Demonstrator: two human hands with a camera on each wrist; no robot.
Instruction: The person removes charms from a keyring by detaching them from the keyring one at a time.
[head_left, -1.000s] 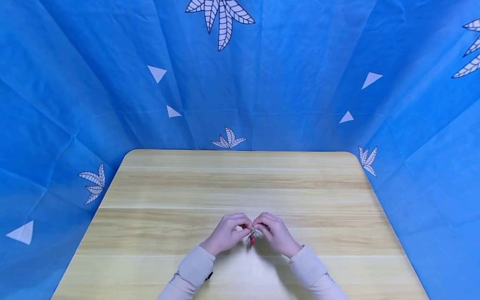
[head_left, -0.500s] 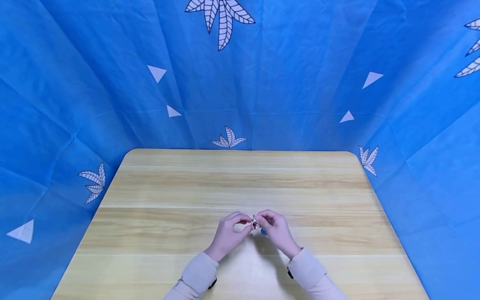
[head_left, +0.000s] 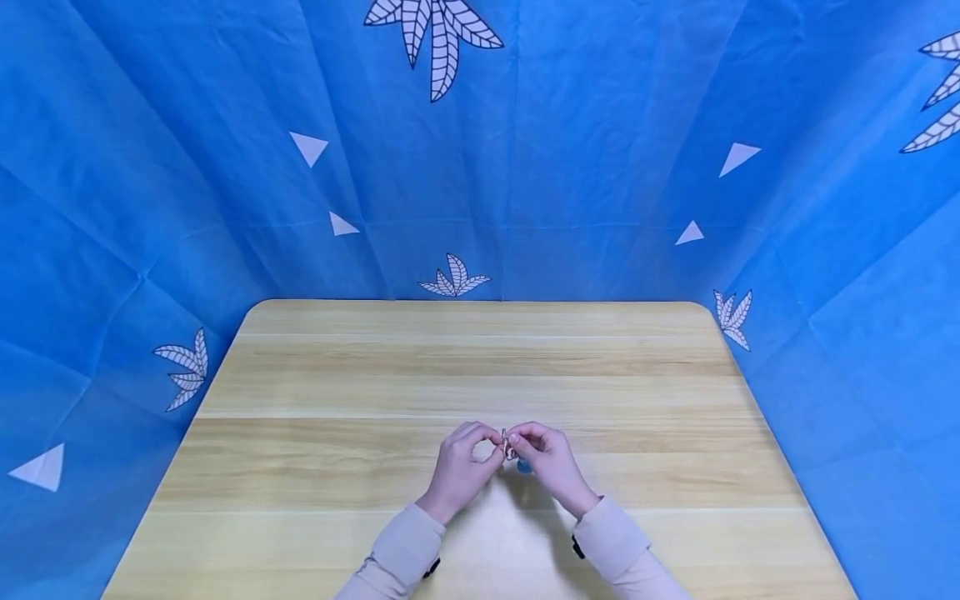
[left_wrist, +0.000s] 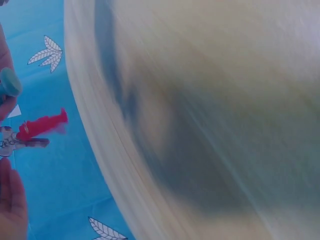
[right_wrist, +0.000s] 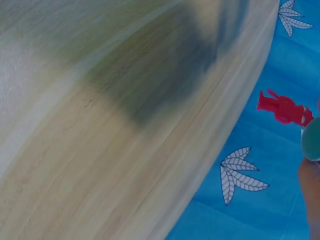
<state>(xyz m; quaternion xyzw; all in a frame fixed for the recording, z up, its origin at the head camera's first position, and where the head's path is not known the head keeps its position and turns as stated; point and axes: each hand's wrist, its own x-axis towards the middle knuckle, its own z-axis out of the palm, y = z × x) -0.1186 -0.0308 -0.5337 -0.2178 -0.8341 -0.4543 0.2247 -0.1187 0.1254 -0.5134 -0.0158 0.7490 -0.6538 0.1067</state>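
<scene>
Metal ring (head_left: 506, 446) between left hand (head_left: 459, 468) and right hand (head_left: 553, 463), fingertips of both pinching; red figure (left_wrist: 42, 126) dangling, teal disc (head_left: 524, 467) at right hand.

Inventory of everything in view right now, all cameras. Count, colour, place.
Metal ring and fittings: count unclear, silver, between the two hands' fingertips
Figure charm: 1, red, by the metal fittings, seen in both wrist views
Round piece: 1, teal, at the right hand's fingers
Table: 1, pale wood, below the hands
Backdrop: sheet count unclear, blue, behind and beside the table
Leaf prints: 5 in the head view, white, on the backdrop
Triangle prints: 5 in the head view, white, on the backdrop
Black pieces: 2, black, at the cuffs
Sleeves: 2, pale grey, on the forearms
Left hand: 1, pinching the ring
Right hand: 1, pinching the fittings
</scene>
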